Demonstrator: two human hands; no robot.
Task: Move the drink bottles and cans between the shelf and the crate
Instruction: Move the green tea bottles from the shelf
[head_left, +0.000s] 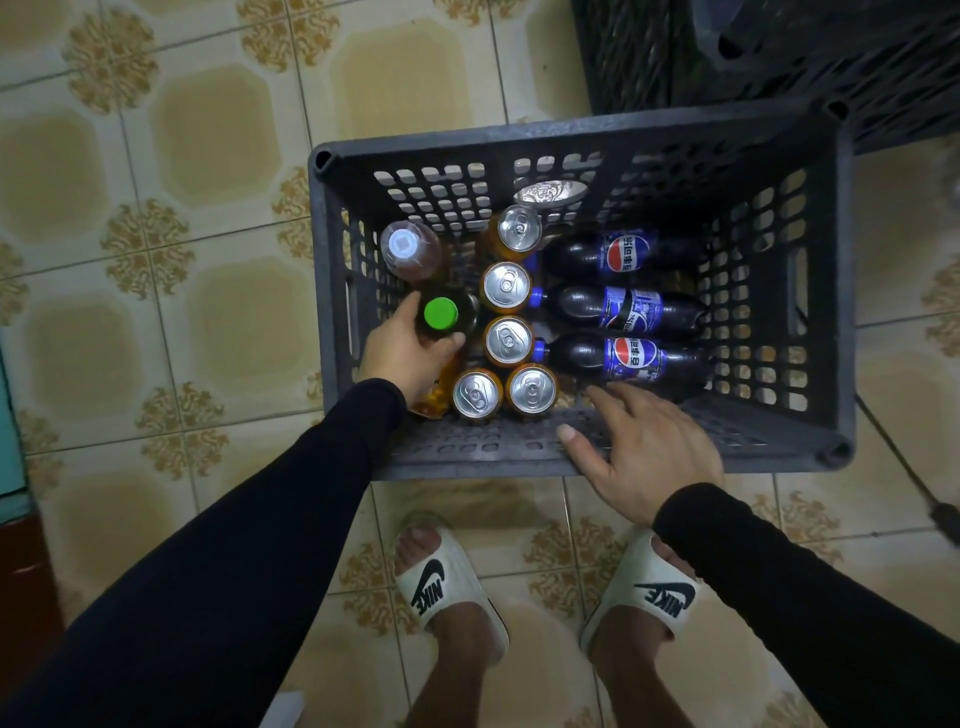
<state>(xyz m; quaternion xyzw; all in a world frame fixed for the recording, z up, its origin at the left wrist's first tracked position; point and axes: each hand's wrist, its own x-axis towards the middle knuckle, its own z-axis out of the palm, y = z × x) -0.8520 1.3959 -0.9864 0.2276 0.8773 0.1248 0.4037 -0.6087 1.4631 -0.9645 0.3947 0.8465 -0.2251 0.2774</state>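
The left hand (410, 353) is curled round the neck of the green-capped bottle (441, 315), which stands upright at the left side of the crate (841, 291). The right hand (649, 447) lies with fingers spread on the crate's near rim, holding nothing. Beside the gripped bottle stand five cans (506, 340); three cola bottles (623, 309) lie flat beyond them. This looks like a grasp in progress. If it is a pick, the next move is a straight lift clear of the cans.
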